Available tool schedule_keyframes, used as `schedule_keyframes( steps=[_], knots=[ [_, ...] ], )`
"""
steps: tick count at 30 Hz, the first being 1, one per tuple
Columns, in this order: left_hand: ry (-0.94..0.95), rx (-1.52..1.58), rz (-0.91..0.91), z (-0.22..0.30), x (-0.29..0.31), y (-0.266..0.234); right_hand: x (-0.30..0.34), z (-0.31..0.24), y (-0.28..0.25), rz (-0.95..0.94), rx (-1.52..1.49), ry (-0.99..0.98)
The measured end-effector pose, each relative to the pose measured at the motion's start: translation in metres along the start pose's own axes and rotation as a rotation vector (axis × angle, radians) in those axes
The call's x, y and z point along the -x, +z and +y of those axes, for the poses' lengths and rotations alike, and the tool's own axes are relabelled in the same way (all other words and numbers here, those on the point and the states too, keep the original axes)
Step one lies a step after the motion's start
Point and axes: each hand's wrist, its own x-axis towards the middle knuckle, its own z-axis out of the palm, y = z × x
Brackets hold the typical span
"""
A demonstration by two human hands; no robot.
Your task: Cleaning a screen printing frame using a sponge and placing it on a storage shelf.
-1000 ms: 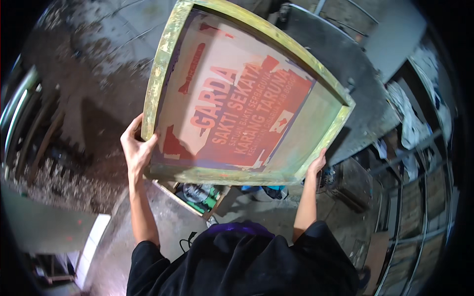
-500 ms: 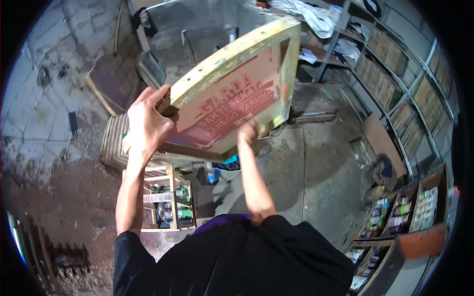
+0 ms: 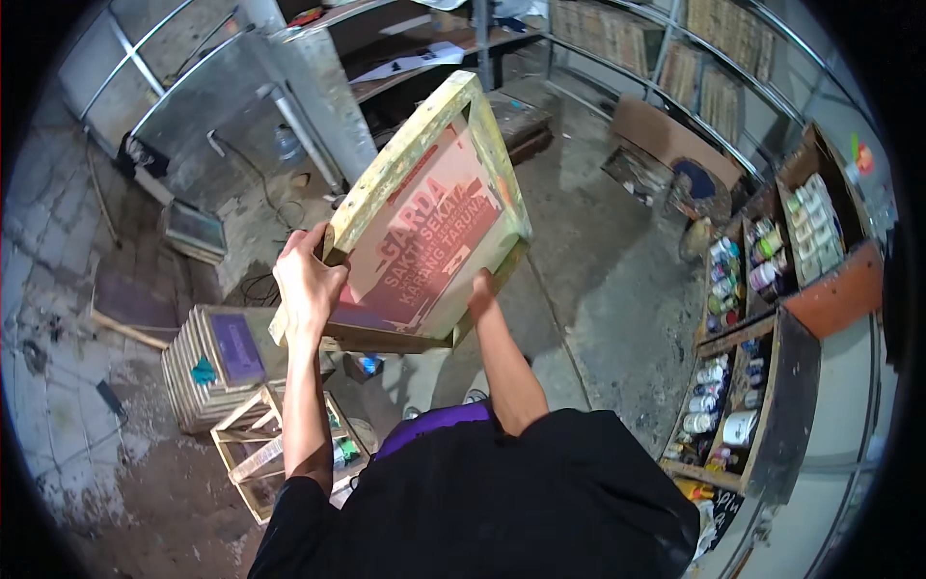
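Observation:
A wooden-framed printing screen [image 3: 424, 232], with red lettering on a pale mesh, is raised and tilted in front of me. Paint stains its yellowish frame. My left hand [image 3: 309, 285] is closed around the frame's left corner, fingers wrapped over the outer edge. At the near right side, my right hand [image 3: 481, 291] grips the lower edge; most of its fingers are hidden by the frame. Below the left corner stands a stack of similar frames [image 3: 193, 372], with a purple patch [image 3: 236, 347] and a small teal rag [image 3: 203, 371] on it.
A slatted wooden crate [image 3: 253, 454] with bottles stands by the stack. On the right, open wooden boxes [image 3: 762, 405] hold several paint bottles and jars. Metal racks [image 3: 666, 68] with upright frames line the back. A water bottle [image 3: 286, 143] and a cable lie at the far left.
My view has swung to the right. The screen has come lower and nearer, its far corner shifting left. Both hands stay on it, and the right hand now sits at its near edge.

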Motion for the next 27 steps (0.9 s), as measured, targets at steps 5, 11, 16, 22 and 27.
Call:
schedule_keyframes(
  steps=[5,11,16,22,27],
  knots=[
    [-0.014,-0.034,-0.050,-0.027,-0.006,-0.038,0.136,-0.092,-0.032,0.229,0.109,-0.302],
    [0.159,0.062,-0.185,-0.008,-0.035,-0.045,0.175,-0.239,-0.026,0.107,-0.283,-0.426],
    [0.388,0.161,-0.200,-0.004,-0.043,0.044,0.137,-0.325,0.023,0.424,-0.241,-0.637],
    [0.309,0.136,-0.493,0.051,-0.026,0.198,-0.043,-0.298,-0.050,0.596,0.112,-0.222],
    [0.163,0.272,-0.682,0.089,-0.015,0.287,-0.137,-0.302,-0.069,0.789,0.410,-0.357]
  ],
)
